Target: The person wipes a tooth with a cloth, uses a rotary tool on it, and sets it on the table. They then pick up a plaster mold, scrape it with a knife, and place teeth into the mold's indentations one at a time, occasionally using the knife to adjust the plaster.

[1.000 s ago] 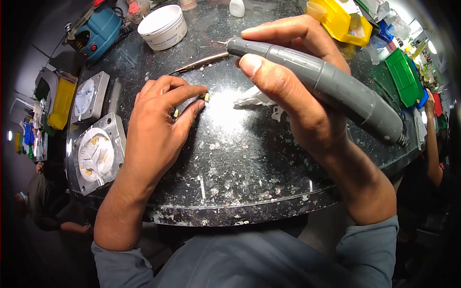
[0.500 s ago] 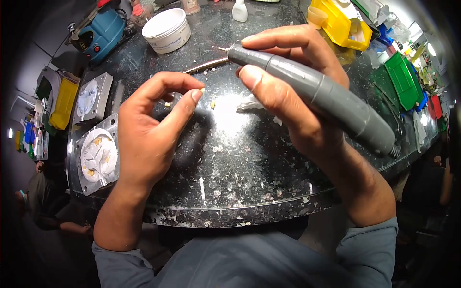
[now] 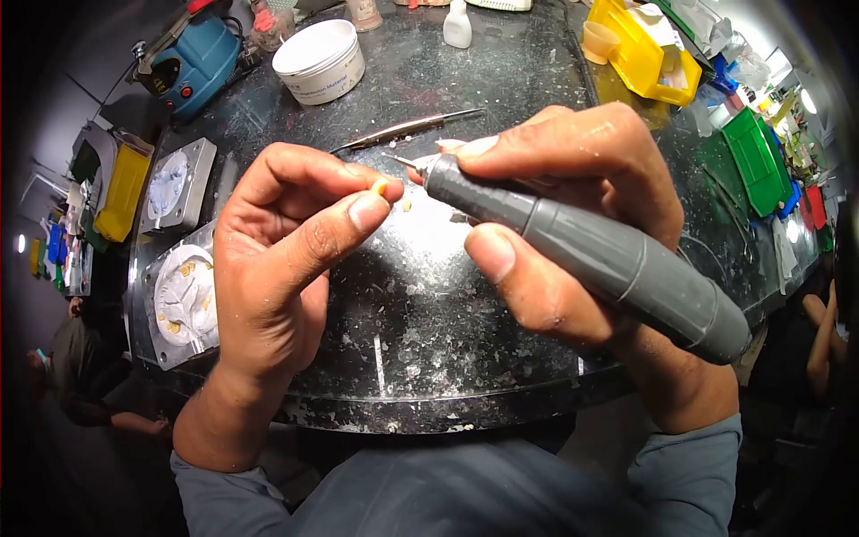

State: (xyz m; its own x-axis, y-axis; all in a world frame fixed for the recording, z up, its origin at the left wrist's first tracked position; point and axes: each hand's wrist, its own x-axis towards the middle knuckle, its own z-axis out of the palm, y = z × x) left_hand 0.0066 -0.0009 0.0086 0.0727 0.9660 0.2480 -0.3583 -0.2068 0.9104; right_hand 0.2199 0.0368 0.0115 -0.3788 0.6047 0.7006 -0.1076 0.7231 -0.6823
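Between thumb and forefinger, my left hand (image 3: 286, 246) pinches a small yellowish artificial tooth (image 3: 380, 186). My right hand (image 3: 582, 197) is wrapped round a dark grey handpiece (image 3: 591, 246), a rotary grinding tool. Its thin metal bur (image 3: 401, 161) points left and sits just beyond the tooth, apart from it. Another small yellowish piece (image 3: 407, 206) lies on the black bench between the hands. Beyond them rests a slim metal carving instrument (image 3: 403, 130). Left of my left hand is a metal flask half (image 3: 183, 300) holding white plaster with yellowish teeth set in it.
A second metal flask half (image 3: 179, 183) stands behind the first. Farther back are a white tub (image 3: 318, 61), a blue machine (image 3: 192, 67) and a small white bottle (image 3: 457, 25). Yellow bin (image 3: 640, 58) and green tray (image 3: 754, 157) are at the right. Other people sit at both sides.
My left hand has lifted the tooth off the bench area and turned it up toward me. My right hand has lowered the handpiece, bringing the bur nearer the left fingertips.
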